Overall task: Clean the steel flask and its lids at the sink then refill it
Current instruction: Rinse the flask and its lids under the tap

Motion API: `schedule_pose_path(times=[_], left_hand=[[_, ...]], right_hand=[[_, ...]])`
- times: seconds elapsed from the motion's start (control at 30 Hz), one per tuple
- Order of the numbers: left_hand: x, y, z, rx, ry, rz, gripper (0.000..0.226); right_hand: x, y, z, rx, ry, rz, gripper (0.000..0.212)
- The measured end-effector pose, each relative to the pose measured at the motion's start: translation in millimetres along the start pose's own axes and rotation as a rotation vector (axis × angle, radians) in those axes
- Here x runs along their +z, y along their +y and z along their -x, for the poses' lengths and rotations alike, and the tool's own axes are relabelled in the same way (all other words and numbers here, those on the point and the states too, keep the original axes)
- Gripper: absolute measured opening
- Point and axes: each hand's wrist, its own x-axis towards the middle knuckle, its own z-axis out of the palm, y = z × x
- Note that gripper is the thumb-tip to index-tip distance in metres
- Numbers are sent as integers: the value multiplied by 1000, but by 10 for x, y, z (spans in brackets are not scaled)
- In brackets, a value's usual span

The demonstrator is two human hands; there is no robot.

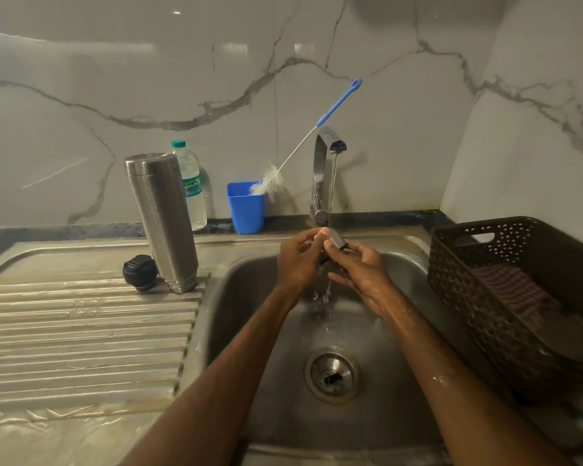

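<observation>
A person's left hand (298, 260) and right hand (360, 269) together grip a small steel lid (336, 239) under the running tap (322, 169), holding it in the stream over the sink (249, 331) to rinse. The steel flask (162, 223) stands at left on the ribbed draining board (81, 331), apparently mouth down to drain, with a black stopper (140, 272) just beside it. Against the far marble-veined wall wait a water bottle (192, 190) and a blue cup (245, 210) holding a brush (270, 181).

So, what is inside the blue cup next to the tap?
A bottle brush stands in the blue cup, bristles down, its blue handle leaning out toward the tap. The cup's wall hides its bottom and anything else inside.
</observation>
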Motion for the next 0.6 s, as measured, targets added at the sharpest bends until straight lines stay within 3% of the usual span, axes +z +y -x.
schedule_pose_path(times=[0.13,0.23,0.3,0.4,0.53,0.6], left_hand=[[-93,-8,-35,11,-39,-37,32],[-102,-19,-29,17,-13,-96,32],[-111,-11,-36,-1,32,-97,35],[-127,0,-76,-61,97,-64,33],[-130,33,-138,-20,137,-134,21],[-99,88,-179,23,78,-179,30]], right_hand=[[-41,-46,12,30,-107,-72,67],[-22,-36,64,-1,-140,148,49],[7,-40,82,-80,-112,306,43],[-23,-28,22,-193,15,302,44],[0,65,-1,-188,41,480,62],[32,91,13,-198,65,508,73]])
